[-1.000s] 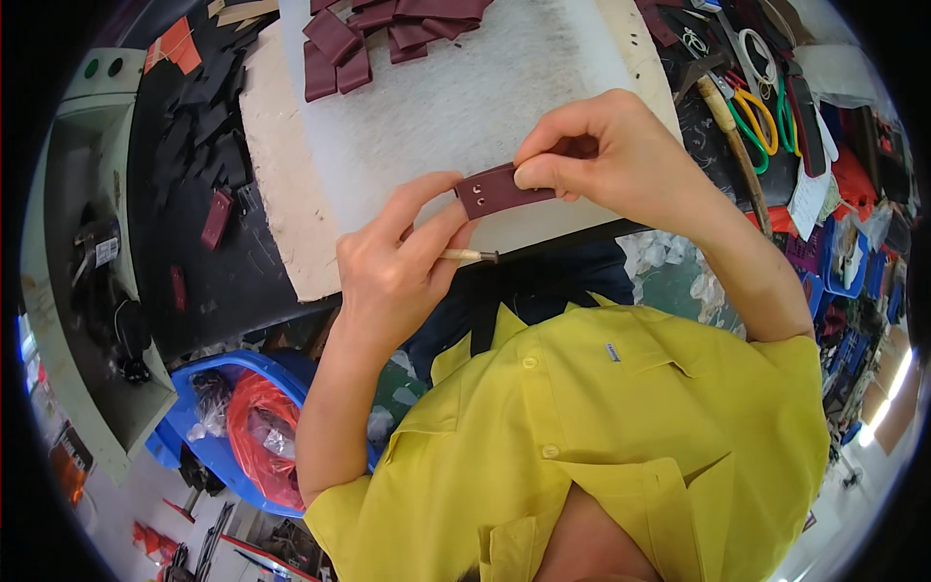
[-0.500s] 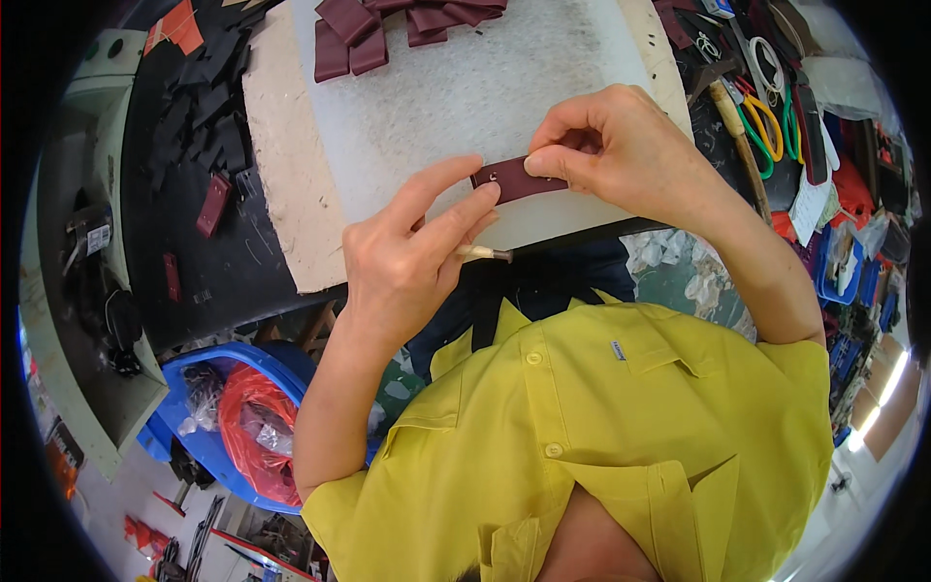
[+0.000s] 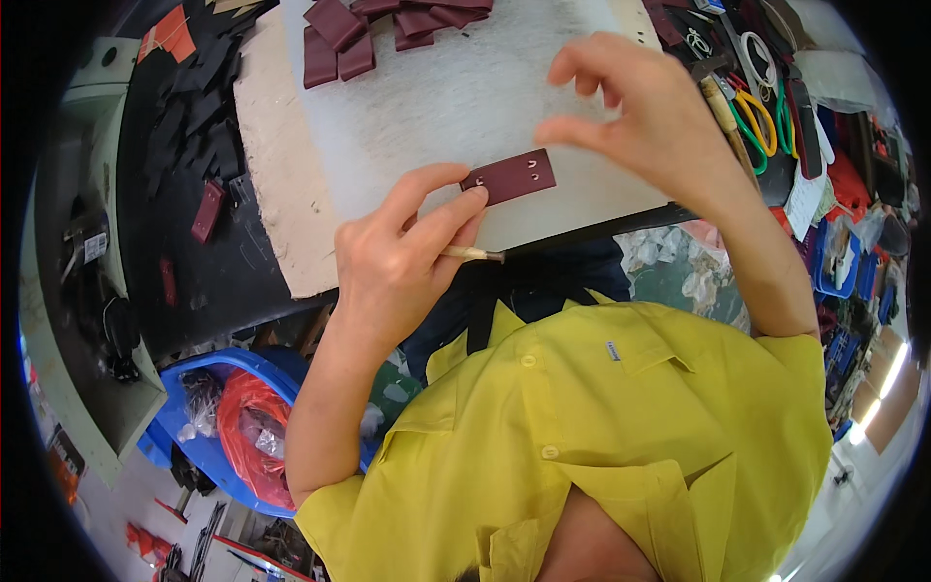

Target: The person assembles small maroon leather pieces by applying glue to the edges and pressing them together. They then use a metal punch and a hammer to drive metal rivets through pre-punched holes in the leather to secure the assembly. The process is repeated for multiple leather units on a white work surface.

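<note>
A small maroon rectangular piece [image 3: 516, 178], which looks like leather, lies near the front of the pale work sheet [image 3: 427, 126]. Small light marks show close to both its ends. My left hand [image 3: 398, 238] grips the left end between thumb and fingers. Tucked in that same hand is a thin tool with a pale handle [image 3: 473, 253], its dark tip poking out toward me. Raised above the sheet, to the right of the piece, my right hand [image 3: 645, 116] has its thumb and fingers apart with nothing between them.
Folded maroon pieces [image 3: 339, 44] are heaped at the far side. Black strips [image 3: 208, 107] and a few maroon pieces [image 3: 208, 211] lie on the left. Scissors [image 3: 761, 121] and a wooden-handled hammer [image 3: 722, 107] lie right. A blue bin [image 3: 184, 373] stands below left.
My right hand has let go of the maroon piece's right end and lifted away, up and to the right, opening. My left hand keeps its hold.
</note>
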### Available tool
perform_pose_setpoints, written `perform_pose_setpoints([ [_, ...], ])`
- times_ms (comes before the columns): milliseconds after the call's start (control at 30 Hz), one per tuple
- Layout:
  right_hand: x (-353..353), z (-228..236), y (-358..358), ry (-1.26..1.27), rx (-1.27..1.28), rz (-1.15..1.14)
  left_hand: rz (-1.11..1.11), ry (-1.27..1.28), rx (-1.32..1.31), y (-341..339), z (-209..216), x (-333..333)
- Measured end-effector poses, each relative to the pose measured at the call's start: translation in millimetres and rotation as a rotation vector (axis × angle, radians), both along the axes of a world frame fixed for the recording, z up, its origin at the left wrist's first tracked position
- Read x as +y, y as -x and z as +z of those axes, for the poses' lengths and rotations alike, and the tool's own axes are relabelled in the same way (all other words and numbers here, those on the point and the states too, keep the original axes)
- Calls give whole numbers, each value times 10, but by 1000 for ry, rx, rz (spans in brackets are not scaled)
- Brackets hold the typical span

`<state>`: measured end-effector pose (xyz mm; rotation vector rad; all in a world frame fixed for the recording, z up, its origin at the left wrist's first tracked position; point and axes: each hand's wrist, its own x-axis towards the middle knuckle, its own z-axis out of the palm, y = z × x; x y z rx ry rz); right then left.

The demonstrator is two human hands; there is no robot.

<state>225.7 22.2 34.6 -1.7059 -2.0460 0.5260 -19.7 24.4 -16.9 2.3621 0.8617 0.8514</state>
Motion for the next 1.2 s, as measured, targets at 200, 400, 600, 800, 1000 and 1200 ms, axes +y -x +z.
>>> perform_pose_setpoints([
  [200, -203, -175, -94, -180, 202, 311, -5, 4, 33, -10, 43, 3],
  [400, -277, -321, -52, -235, 198, 326, 3, 1, 38, -10, 36, -11],
  [600, -331, -347, -15, -176, 282, 243, -2, -6, 40, 3, 26, -11],
  [800, -295, -367, -76, -316, 84, 375, -7, 8, 27, -13, 44, -3],
  [1000, -316, -424, -42, -354, 100, 376, -20, 2, 20, -40, 39, 9],
  [1200, -341, -413, -47, -300, 132, 354, -41, 83, 40, -43, 92, 35],
])
